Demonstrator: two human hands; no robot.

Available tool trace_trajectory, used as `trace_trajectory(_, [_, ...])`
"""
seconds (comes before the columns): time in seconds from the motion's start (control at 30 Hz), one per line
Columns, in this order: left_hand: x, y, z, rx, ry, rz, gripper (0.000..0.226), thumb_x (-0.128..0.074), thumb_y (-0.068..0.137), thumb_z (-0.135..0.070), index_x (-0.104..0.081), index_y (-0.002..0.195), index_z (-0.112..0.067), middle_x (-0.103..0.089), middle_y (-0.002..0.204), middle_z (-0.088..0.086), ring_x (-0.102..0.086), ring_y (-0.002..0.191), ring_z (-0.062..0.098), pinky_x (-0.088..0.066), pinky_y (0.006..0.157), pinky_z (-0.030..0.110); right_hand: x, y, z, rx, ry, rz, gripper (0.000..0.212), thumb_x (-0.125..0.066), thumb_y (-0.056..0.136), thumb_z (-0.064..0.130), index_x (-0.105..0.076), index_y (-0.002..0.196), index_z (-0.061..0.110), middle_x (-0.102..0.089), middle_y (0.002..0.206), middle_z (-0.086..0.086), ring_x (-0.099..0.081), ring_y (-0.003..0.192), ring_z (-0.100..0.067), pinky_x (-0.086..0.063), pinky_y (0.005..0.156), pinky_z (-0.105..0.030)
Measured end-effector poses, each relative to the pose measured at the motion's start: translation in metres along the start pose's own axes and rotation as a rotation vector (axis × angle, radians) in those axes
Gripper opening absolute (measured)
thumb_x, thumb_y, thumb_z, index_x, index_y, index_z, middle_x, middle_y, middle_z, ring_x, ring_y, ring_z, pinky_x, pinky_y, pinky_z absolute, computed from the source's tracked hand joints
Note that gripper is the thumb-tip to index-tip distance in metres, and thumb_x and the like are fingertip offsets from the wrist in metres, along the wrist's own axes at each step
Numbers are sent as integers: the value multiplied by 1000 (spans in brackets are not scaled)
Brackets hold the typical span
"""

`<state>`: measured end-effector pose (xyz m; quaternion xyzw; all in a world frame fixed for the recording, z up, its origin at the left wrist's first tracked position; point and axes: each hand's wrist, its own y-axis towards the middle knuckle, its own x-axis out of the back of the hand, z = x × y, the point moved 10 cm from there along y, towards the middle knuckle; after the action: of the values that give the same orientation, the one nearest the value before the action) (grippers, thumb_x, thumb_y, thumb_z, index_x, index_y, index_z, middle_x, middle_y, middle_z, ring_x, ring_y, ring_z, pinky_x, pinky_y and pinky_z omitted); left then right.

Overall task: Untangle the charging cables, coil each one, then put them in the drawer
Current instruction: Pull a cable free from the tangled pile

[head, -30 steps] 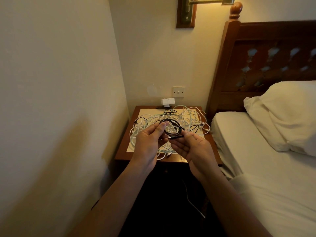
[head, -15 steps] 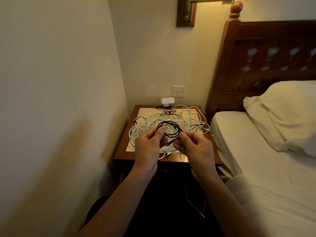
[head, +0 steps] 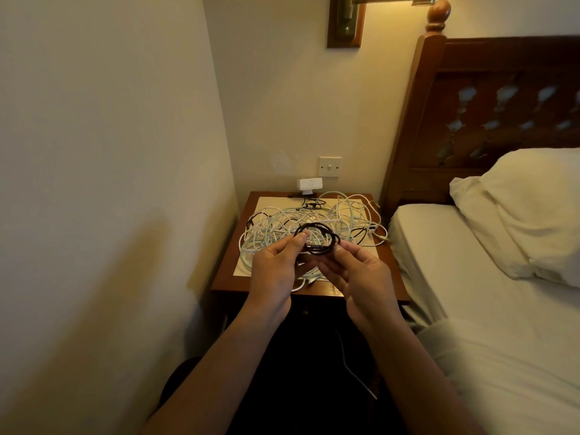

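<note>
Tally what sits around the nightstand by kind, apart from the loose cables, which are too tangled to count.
Black cable coil, held in both hands: 1
Tangled pile of white cables: 1
White charger block: 1
Wall switch: 1
Pillow: 1
Total: 5

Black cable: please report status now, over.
Both hands on it: left hand and right hand pinch the black cable, coiled, above the nightstand. White cables tangled there. Drawer not visible.
</note>
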<state>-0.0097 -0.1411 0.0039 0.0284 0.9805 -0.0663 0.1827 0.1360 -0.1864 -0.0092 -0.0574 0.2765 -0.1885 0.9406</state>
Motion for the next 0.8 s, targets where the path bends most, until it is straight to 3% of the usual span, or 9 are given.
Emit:
trace_trajectory(0.13, [-7,0,-8,-9,-18,65,17,-71,95,-20,-80,95,-6,-79,92,10,-75,82,14,-61,75,27,-3,-6,7,124,-294,27,23,-55,105,11,-71,122,13,-80,97,-4,-77,92,-15,-62,82,-30])
trace_trajectory(0.23, [-11,1,-14,-35,-8,115,20,-69,96,-23,-79,103,-7,-79,95,12,-76,89,17,-61,77,29,-13,-12,15,211,-546,83,28,-51,107,13,-75,115,24,-79,101,4,-73,93,-6,-57,76,-22])
trace_trajectory(0.33, [-8,7,-19,-63,94,129,22,-65,98,-30,-79,108,-16,-78,93,6,-73,89,16,-57,73,27,-16,-9,10,131,-669,119,29,-50,106,23,-77,96,27,-76,112,4,-66,105,-13,-54,92,-35])
trace_trajectory(0.43, [-7,12,-16,-38,170,183,25,-60,103,-29,-79,109,-14,-70,80,3,-60,75,13,-49,69,28,-16,-8,20,144,-630,112,21,-54,106,33,-73,107,25,-75,100,0,-69,90,-13,-59,80,-32])
trace_trajectory(0.53, [-12,13,-7,64,183,245,27,-56,105,-27,-77,109,-9,-64,75,3,-51,64,11,-44,60,24,-17,-6,30,173,-561,156,15,-64,101,23,-71,114,18,-76,87,-4,-68,69,-10,-60,67,-24])
trace_trajectory(0.7, [-16,11,0,175,56,310,17,-49,108,-23,-57,116,-10,-66,81,9,-54,63,15,-48,57,25,-8,0,22,59,-380,111,18,-69,97,16,-71,112,7,-76,85,-9,-70,65,-15,-59,62,-25])
trace_trajectory(0.8, [-15,7,1,177,-37,333,17,-46,108,-20,-58,113,-9,-67,87,11,-58,68,17,-51,60,26,-6,0,17,19,-284,85,20,-70,96,15,-71,112,3,-74,86,-11,-71,65,-16,-59,60,-24])
